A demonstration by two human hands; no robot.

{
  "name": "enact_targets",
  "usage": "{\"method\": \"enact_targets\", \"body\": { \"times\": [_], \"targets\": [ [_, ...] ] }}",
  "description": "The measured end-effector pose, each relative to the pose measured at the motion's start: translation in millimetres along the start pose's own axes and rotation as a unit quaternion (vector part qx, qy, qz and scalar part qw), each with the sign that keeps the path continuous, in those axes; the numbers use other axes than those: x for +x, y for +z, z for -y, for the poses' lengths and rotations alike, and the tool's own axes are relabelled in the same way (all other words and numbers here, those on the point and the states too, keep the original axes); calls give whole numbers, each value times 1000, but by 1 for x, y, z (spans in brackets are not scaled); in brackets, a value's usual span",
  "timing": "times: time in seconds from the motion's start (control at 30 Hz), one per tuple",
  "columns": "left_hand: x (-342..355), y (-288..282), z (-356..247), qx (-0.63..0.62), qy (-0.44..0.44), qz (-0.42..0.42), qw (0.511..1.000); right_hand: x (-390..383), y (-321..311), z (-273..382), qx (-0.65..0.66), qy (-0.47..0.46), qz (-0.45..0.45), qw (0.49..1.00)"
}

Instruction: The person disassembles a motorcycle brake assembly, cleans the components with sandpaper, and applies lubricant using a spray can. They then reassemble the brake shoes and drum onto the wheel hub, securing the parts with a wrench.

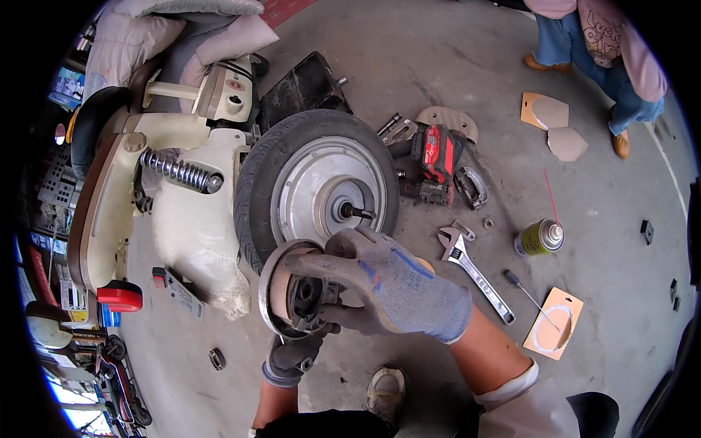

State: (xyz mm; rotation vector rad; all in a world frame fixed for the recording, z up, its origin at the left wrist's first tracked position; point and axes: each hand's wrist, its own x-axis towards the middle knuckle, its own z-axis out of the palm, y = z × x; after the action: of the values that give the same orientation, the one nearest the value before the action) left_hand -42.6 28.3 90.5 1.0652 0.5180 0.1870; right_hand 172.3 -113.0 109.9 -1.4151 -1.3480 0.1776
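Note:
Between my hands, in front of the wheel, is a drum brake assembly (pixel 288 296) with a metal outer ring, a tan lining and dark parts inside. My left hand (pixel 290 359), in a dark-palmed grey glove, is closed round its lower edge. My right hand (pixel 398 281), gloved in grey with blue marks, grips it from the right, thumb below and fingers over the top. The fingers hide part of its inside. Just beyond them the scooter wheel (pixel 252 168), with a black tyre and silver hub, leans against the scooter; its axle (pixel 358 212) sticks out towards me.
The cream scooter (pixel 193 212) lies on its side at the left. Right of the wheel are a red-and-black power tool (pixel 437 157), an adjustable wrench (pixel 475 274), a spray can (pixel 539 239) with a red straw, and a screwdriver (pixel 522 285). A person (pixel 584 58) stands at the upper right.

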Motion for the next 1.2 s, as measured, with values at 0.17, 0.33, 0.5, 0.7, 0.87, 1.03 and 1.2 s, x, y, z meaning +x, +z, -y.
{"method": "enact_targets", "body": {
  "times": [0.17,0.33,0.5,0.7,0.87,1.03,1.2],
  "targets": [
    [1,-4,4,-21,42,43,998,-2,-3,3,1,20,-26,999],
    [-3,-5,-3,52,64,-4,997,0,7,-5,66,0,-36,997],
    [-2,-16,-2,154,61,-40,985,2,8,-9,83,-28,-81,993],
    [-1,-14,4,96,51,-7,994,-2,10,-15,79,-15,-60,995],
    [2,-3,4,89,-46,-56,993,-10,14,-35,150,63,-179,970],
    [14,14,-7,-60,-49,102,992,-27,9,-56,339,300,-185,872],
    [11,5,-21,-23,3,116,993,-22,27,-43,453,274,-6,848]
  ]
}}
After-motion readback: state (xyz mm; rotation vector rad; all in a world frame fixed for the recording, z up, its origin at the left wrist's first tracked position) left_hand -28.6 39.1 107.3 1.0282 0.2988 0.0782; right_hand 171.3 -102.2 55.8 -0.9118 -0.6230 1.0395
